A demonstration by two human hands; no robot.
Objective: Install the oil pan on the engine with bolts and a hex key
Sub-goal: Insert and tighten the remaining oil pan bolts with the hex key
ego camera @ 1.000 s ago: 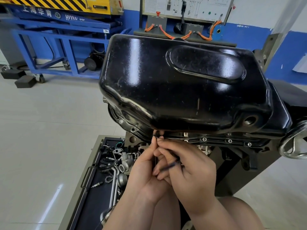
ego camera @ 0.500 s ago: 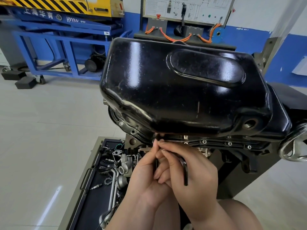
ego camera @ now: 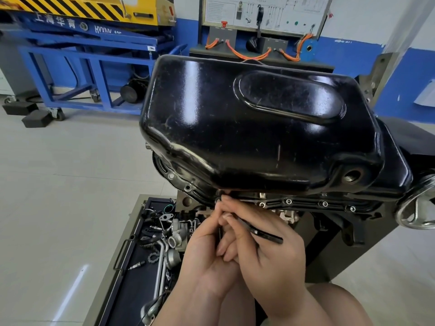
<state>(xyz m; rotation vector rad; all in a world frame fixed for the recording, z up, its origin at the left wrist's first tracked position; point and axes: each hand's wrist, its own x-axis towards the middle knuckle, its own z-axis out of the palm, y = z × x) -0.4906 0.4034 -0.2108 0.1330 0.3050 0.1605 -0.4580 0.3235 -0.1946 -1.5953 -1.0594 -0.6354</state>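
A glossy black oil pan [ego camera: 259,128] sits upside-up on the engine, its flange [ego camera: 303,204] running along the near edge with several bolts [ego camera: 288,201] seated in it. Both hands meet at the flange's near-left part. My right hand [ego camera: 273,260] grips a black hex key [ego camera: 261,232], whose long arm points right across the knuckles. My left hand [ego camera: 207,250] pinches the key's upper end with fingertips up at the flange. The key's tip and the bolt under it are hidden by the fingers.
A tool tray [ego camera: 131,274] with metal engine parts lies low left of the hands. A stand handwheel [ego camera: 416,208] juts out at the right. A blue steel frame [ego camera: 82,74] and a training panel [ego camera: 263,17] stand behind on the tiled floor.
The hex key's free arm has swung from pointing down to pointing right, turned by my right hand. Both hands stay at the same spot on the flange.
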